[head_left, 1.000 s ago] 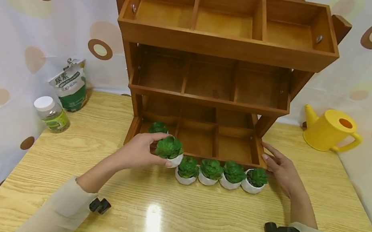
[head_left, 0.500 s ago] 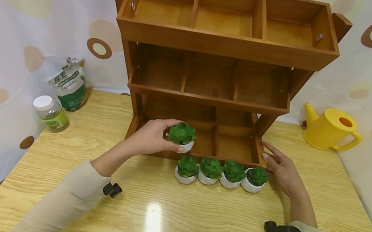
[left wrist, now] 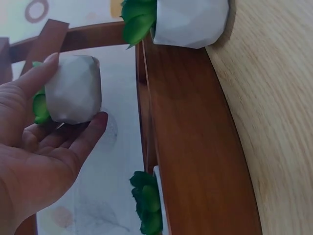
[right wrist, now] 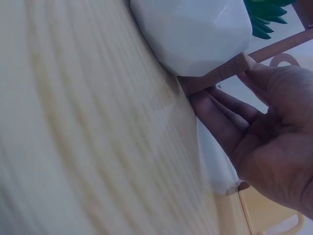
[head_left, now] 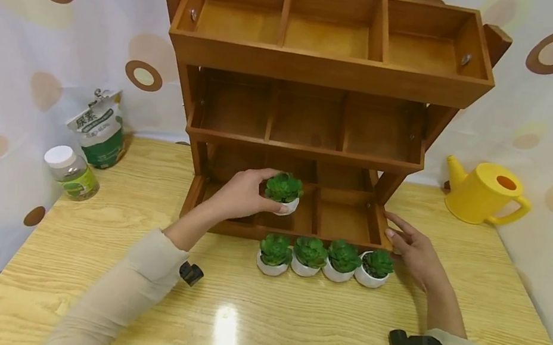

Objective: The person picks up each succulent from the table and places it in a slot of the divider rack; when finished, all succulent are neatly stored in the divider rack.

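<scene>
My left hand (head_left: 243,194) grips a small potted succulent (head_left: 285,189), green leaves in a white faceted pot, above the middle of the bottom tier of a brown wooden shelf (head_left: 327,72). In the left wrist view thumb and fingers span the white pot (left wrist: 74,90). A second succulent (left wrist: 145,203) shows behind the shelf's front board there; in the head view the left arm and hand hide it. My right hand (head_left: 416,252) pinches the right front end of the bottom tier (right wrist: 215,78), thumb on one side and fingers on the other.
A row of several potted succulents (head_left: 308,255) stands on the table (head_left: 316,335) along the shelf's front. A yellow watering can (head_left: 485,193) is at the right. At the left are a white-lidded jar (head_left: 72,173) and a green-and-white pouch (head_left: 101,129).
My left hand has carried the succulent rightward and back, from the row's left end to over the bottom tier's middle. The right hand stays at the shelf's end.
</scene>
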Motion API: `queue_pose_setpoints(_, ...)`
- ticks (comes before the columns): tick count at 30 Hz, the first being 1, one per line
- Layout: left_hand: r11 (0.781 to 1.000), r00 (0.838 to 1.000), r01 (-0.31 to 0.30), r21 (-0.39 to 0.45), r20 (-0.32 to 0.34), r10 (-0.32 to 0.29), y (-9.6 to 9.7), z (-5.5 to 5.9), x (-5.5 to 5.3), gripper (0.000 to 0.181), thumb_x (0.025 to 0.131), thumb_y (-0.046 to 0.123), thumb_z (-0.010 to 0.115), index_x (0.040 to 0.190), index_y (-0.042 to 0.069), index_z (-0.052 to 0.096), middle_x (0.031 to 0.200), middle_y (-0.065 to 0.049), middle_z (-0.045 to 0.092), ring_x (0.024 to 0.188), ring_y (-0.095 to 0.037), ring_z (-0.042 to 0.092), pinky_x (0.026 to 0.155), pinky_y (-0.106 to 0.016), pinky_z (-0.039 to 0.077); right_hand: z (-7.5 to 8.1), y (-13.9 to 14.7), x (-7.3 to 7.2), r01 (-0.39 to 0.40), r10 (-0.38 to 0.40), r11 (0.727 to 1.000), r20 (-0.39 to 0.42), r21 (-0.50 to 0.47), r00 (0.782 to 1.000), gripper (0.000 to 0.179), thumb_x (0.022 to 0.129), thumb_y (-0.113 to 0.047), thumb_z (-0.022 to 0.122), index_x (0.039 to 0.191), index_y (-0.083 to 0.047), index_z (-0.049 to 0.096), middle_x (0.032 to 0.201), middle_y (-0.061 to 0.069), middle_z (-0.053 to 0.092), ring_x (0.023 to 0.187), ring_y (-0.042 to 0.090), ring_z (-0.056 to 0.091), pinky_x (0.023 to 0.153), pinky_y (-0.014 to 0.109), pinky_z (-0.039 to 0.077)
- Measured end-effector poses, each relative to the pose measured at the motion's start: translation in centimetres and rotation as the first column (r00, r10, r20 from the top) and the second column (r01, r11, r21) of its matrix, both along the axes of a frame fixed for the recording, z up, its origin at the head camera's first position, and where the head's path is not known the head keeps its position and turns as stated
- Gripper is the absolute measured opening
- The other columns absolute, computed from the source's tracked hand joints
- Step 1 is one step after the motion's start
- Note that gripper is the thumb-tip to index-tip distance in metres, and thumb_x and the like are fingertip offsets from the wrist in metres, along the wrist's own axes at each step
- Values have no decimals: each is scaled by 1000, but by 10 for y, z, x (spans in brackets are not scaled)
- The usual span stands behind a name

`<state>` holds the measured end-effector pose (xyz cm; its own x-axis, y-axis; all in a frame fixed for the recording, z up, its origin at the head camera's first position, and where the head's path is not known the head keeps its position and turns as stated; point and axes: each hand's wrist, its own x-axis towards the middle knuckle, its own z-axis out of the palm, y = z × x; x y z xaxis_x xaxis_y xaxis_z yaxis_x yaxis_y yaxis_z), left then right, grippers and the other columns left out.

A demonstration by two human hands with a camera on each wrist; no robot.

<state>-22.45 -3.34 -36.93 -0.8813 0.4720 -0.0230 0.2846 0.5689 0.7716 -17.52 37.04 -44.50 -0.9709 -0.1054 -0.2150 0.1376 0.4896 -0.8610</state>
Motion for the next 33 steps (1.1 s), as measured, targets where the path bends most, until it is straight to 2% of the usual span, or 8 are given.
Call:
queue_pose_setpoints(8, 999, 999, -36, -13, 25, 36, 12, -14, -14, 77, 85, 40, 81, 150, 11, 50, 145, -9, 58, 132, -30, 57, 108, -49, 49, 0, -1, 1, -2, 2, 1000, -6, 2, 1000, 61, 108, -42, 45, 163, -26, 25, 162, 24, 34, 140, 42, 46, 92, 33, 58)
queue_pose_setpoints(12, 999, 998, -40, -30, 54, 41, 16, -20, -15, 81, 86, 39, 81, 153, 10, 45, 150, -11, 54, 136, -32, 54, 109, -50, 47, 0, -1, 1, 1, -1, 1000, 3, 3, 1000, 61, 107, -42, 47, 163, -26, 26, 159, 24, 38, 123, 21, 58, 88, 28, 58)
queue_pose_setpoints(15, 999, 997, -36, -40, 61, 39, 19, -24, -14, 80, 86, 38, 81, 152, 10, 45, 148, -11, 55, 132, -32, 56, 107, -49, 49, 1, -2, 2, 2, -2, 1000, 8, -1, 1000, 62, 107, -42, 47, 163, -25, 26, 158, 25, 39, 114, 11, 58, 86, 25, 57)
queue_pose_setpoints(18, 998, 998, -30, -52, 48, 32, 23, -28, -13, 78, 86, 37, 82, 150, 10, 47, 144, -10, 59, 127, -30, 60, 104, -47, 51, 1, -3, 2, 0, 0, 1000, 8, -7, 1000, 61, 107, -42, 47, 163, -25, 26, 159, 25, 38, 123, 22, 58, 87, 26, 57)
queue_pose_setpoints(22, 997, 999, -26, -71, 25, 28, 28, -31, -13, 73, 86, 34, 82, 147, 10, 50, 140, -10, 61, 124, -29, 62, 102, -46, 53, 0, -4, 2, 0, 0, 1000, 5, -15, 1000, 61, 108, -41, 46, 163, -24, 26, 160, 25, 37, 137, 39, 47, 90, 30, 58)
queue_pose_setpoints(25, 996, 999, -23, -85, 21, 25, 32, -30, -15, 72, 87, 33, 81, 148, 9, 50, 141, -11, 61, 124, -31, 62, 102, -46, 53, 1, -3, 3, 3, -3, 1000, 5, -9, 1000, 60, 108, -41, 46, 163, -25, 26, 160, 24, 37, 133, 35, 51, 90, 30, 58)
queue_pose_setpoints(29, 993, 1000, -11, -116, 12, 12, 36, -31, -16, 73, 88, 34, 80, 149, 10, 48, 141, -11, 61, 123, -31, 63, 101, -46, 53, 1, -2, 2, 2, -2, 1000, 4, -4, 1000, 60, 108, -41, 45, 163, -26, 25, 160, 24, 36, 133, 34, 52, 93, 36, 58)
queue_pose_setpoints(33, 985, 1000, -2, -170, 12, 5, 40, -38, -17, 77, 89, 38, 78, 153, 11, 44, 142, -12, 61, 125, -32, 62, 103, -46, 52, 2, -2, 2, 4, -4, 1000, 2, 0, 1000, 60, 108, -41, 45, 163, -27, 24, 161, 24, 35, 138, 41, 47, 96, 42, 57)
